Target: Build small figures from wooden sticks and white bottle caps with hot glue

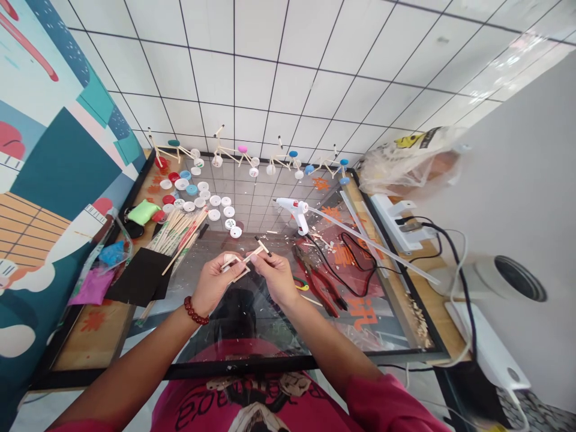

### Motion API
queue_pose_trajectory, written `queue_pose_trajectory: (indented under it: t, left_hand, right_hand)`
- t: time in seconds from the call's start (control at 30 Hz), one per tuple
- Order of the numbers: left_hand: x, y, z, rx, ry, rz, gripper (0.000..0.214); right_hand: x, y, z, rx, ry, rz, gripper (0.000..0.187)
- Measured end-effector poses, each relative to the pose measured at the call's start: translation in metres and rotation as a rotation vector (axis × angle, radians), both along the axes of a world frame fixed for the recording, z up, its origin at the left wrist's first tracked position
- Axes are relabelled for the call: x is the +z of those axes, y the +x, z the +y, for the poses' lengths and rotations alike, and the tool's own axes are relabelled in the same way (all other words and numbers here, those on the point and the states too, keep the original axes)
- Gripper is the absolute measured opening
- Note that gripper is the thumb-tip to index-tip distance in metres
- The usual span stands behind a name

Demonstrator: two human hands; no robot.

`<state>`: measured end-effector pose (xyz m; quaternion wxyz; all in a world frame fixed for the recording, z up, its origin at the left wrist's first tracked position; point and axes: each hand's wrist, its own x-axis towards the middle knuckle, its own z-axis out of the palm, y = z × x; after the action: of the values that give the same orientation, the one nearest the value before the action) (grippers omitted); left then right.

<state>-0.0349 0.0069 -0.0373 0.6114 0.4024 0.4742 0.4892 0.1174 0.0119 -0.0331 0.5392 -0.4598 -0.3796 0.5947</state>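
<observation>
Both hands meet over the middle of the glass tabletop (252, 336), just in front of the person's chest. The left hand (215, 281) has its fingers curled narrowly around a small stick frame (239, 264), and the right hand (275, 275) pinches the frame's other end between thumb and fingertips. The frame is pale wooden sticks joined at angles, one dark-tipped stick jutting up. A white glue gun (294, 211) lies beyond it, and red pliers (321, 283) lie to the right.

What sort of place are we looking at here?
Probably a craft workbench against a tiled wall: a glue gun, a bundle of wooden sticks and loose bottle caps lie on the glass table, with finished stick models lined up at the back.
</observation>
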Motion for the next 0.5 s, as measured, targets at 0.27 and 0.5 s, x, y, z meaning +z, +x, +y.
queue_pose_trajectory:
  t: [0.27,0.5]
  left_hand:
    - [0.0033,0.0022,0.0000,0.023,-0.050,0.001,0.032]
    - [-0.0023,0.0006,0.0012,0.050,0.068,0.067,0.022]
  right_hand:
    - [0.0015,-0.0007,-0.0007,0.016,0.023,-0.015,0.022]
    - [0.0014,-0.0033,-0.0028,0.016,0.007,0.015,0.022]
